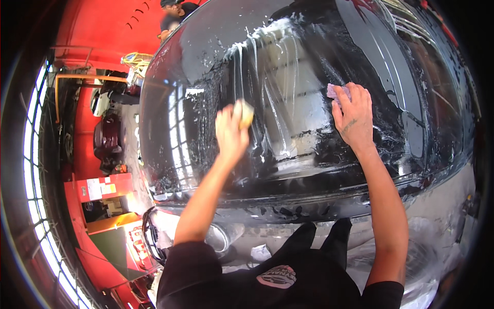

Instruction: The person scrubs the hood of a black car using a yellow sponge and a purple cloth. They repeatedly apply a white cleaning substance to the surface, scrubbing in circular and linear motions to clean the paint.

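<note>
A large glossy black car body panel [314, 180] spreads out before me, wet and streaked with whitish suds [275, 31]. My left hand [231, 135] is closed round a small yellow and white sponge [245, 114], over the left middle of the panel; motion blurs it slightly. Farther right, my right hand [355, 116] grips a purple pad [338, 93], whose exact kind I cannot make out. Its fingers bend over the pad against the wet surface. Milky runs of liquid lie on the panel between the two hands.
Another person [175, 18] stands beyond the panel's far left edge. To the left are an orange pipe frame [92, 77], a dark red car part [107, 136] and a red cabinet [103, 188]. A bucket [218, 239] and clear plastic sheeting [417, 247] are on the floor near me.
</note>
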A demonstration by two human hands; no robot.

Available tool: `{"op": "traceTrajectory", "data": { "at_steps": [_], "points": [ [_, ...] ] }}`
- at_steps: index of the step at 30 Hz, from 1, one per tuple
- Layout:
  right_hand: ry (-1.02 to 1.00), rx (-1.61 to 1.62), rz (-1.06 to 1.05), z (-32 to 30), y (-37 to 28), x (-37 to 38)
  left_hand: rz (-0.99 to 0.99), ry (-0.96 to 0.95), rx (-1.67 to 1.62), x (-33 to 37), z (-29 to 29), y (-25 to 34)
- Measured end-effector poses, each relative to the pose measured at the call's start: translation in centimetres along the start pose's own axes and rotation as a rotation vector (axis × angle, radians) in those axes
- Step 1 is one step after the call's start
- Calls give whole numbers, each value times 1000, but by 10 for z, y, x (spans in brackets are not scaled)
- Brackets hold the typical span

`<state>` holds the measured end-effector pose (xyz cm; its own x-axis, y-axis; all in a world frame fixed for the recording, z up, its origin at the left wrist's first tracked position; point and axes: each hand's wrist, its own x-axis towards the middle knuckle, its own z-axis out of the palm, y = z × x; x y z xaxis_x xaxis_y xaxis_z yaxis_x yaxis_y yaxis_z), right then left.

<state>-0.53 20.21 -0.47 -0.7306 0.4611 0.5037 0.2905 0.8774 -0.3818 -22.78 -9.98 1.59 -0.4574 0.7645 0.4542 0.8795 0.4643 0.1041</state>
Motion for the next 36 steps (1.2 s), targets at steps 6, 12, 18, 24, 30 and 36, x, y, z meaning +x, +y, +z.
{"op": "traceTrajectory", "data": {
  "at_steps": [6, 12, 18, 24, 30, 36],
  "points": [
    [-26, 17, 3, 0, -16, 7, -26, -32, 97, 75, 17, -68],
    [-37, 57, -17, 1, -21, 2, -156, -30, 209, 160, 49, -90],
    [-2, 16, 19, -2, -13, 3, 64, -172, -48, -45, -27, -9],
    [4, 51, -19, 0, -26, 5, 91, 22, 120, 156, 58, -90],
    [29, 13, -25, 4, -14, 3, 41, -19, 34, 126, 52, -38],
    [37, -12, 3, -2, -12, 2, 205, -150, -52, 23, 3, -11]
  ]
}}
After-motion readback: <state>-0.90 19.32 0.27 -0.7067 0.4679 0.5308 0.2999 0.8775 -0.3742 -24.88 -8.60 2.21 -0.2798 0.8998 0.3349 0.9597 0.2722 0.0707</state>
